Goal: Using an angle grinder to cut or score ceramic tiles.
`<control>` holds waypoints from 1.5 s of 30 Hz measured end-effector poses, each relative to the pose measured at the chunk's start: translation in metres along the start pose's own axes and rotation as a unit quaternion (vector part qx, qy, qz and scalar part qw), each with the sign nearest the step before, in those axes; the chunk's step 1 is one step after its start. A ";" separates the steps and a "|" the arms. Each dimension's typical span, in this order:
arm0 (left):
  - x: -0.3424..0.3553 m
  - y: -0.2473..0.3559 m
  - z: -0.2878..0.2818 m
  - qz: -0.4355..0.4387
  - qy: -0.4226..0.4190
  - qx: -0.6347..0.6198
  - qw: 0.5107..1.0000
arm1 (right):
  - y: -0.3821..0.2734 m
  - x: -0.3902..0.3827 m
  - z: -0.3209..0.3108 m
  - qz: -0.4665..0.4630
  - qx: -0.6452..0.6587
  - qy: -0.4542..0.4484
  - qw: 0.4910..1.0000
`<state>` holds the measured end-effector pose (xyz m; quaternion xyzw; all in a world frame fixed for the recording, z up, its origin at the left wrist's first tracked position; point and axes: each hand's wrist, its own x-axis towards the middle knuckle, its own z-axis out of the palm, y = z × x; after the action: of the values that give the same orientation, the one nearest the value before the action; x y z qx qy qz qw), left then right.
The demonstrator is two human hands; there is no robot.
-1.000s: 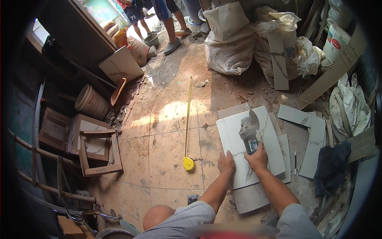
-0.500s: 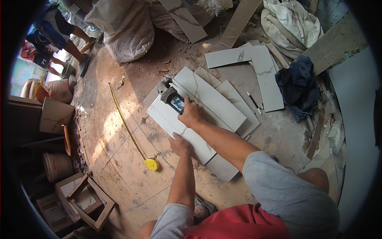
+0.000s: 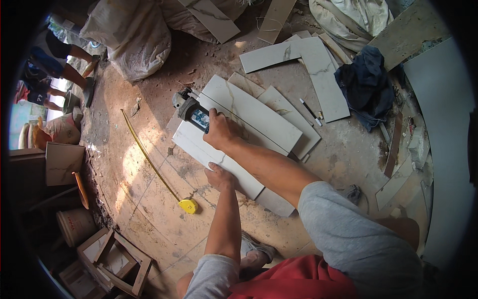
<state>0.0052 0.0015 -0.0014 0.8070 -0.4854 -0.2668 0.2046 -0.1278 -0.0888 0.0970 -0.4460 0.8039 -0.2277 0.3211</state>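
Observation:
My right hand (image 3: 219,130) is wrapped around the body of an angle grinder (image 3: 200,118), whose grey head sits at the far end of a marble-patterned white tile (image 3: 201,149). Beneath the tool, a thin dark line runs lengthwise between this tile and a white strip (image 3: 254,112) beside it; I cannot tell whether it is a cut or a joint. The grinder's disc is hidden. At the tile's near left edge, my left hand (image 3: 220,177) grips with its fingertips on the surface. More tile pieces (image 3: 291,117) lie partly under the stack at the right.
A yellow tape measure (image 3: 188,206) lies extended on the floor to the left. Right of the tiles are a marker (image 3: 310,112), an L-shaped tile arrangement (image 3: 323,82) and a dark cloth (image 3: 366,89). Sacks (image 3: 132,40) stand at the back; another person's legs (image 3: 74,65) show far left.
The whole view has shifted a little. The grinder, in my right hand, has moved slightly farther toward the far left end of the tile. My left hand stays at the tile edge.

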 end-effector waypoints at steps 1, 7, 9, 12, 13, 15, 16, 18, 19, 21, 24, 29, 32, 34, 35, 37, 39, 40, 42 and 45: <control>0.000 -0.001 0.000 -0.013 -0.007 0.009 1.000 | -0.005 0.005 0.001 0.006 0.001 -0.003 1.000; 0.001 0.000 -0.001 -0.003 0.005 0.001 1.000 | -0.018 0.035 0.004 0.001 0.013 0.006 1.000; 0.001 0.001 0.000 -0.008 0.004 0.006 1.000 | -0.013 0.035 0.004 -0.002 0.012 0.010 1.000; 0.000 0.003 0.000 -0.020 0.006 0.010 1.000 | -0.007 0.033 0.000 0.027 -0.003 -0.022 0.999; 0.000 0.004 0.000 -0.034 -0.001 0.018 0.999 | -0.007 0.032 -0.001 0.027 -0.006 -0.027 0.999; -0.001 0.006 -0.001 -0.015 0.024 0.025 0.999 | -0.008 0.030 -0.003 0.027 -0.021 -0.039 0.999; -0.001 0.007 -0.001 -0.023 0.025 0.027 0.999 | -0.009 0.030 -0.004 0.024 -0.023 -0.038 0.999; -0.002 0.010 -0.003 -0.018 0.023 0.026 0.999 | -0.011 0.029 -0.005 0.026 -0.031 -0.049 0.998; -0.003 0.011 -0.003 -0.025 0.018 0.031 0.999 | -0.011 0.030 -0.005 0.026 -0.032 -0.050 0.998; -0.004 0.013 -0.004 -0.025 0.025 0.022 0.999 | -0.010 0.030 -0.005 0.029 -0.035 -0.058 0.997; -0.005 0.014 -0.006 -0.026 0.019 0.027 0.999 | -0.007 0.033 -0.002 0.027 -0.040 -0.059 0.997; -0.005 0.016 -0.006 -0.039 0.012 0.030 0.999 | -0.003 0.036 0.004 0.032 -0.034 -0.050 0.998; -0.004 0.014 -0.005 -0.040 0.011 0.029 0.999 | -0.001 0.038 0.005 0.031 -0.027 -0.047 0.998; -0.003 0.012 -0.004 -0.040 0.012 0.035 0.999 | 0.000 0.039 0.005 0.028 -0.024 -0.044 0.998; -0.003 0.012 -0.004 -0.035 0.013 0.036 0.999 | 0.000 0.040 0.005 0.028 -0.026 -0.043 0.998; -0.002 0.011 -0.004 -0.029 0.013 0.037 0.999 | 0.001 0.040 0.004 0.029 -0.030 -0.041 0.998; -0.002 0.010 -0.004 -0.019 0.019 0.019 0.999 | 0.000 0.041 0.004 0.035 -0.032 -0.043 0.998; -0.002 0.010 -0.004 -0.028 0.013 0.022 0.999 | -0.001 0.041 0.003 0.037 -0.035 -0.044 0.998; -0.002 0.010 -0.004 -0.023 0.013 0.013 1.000 | -0.002 0.041 0.001 0.040 -0.032 -0.050 0.997; -0.002 0.010 -0.003 -0.032 0.016 0.032 0.999 | -0.003 0.040 -0.002 0.036 -0.035 -0.060 0.997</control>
<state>-0.0002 -0.0009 0.0074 0.8323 -0.4648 -0.2446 0.1774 -0.1434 -0.1243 0.0882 -0.4407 0.8060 -0.1606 0.3611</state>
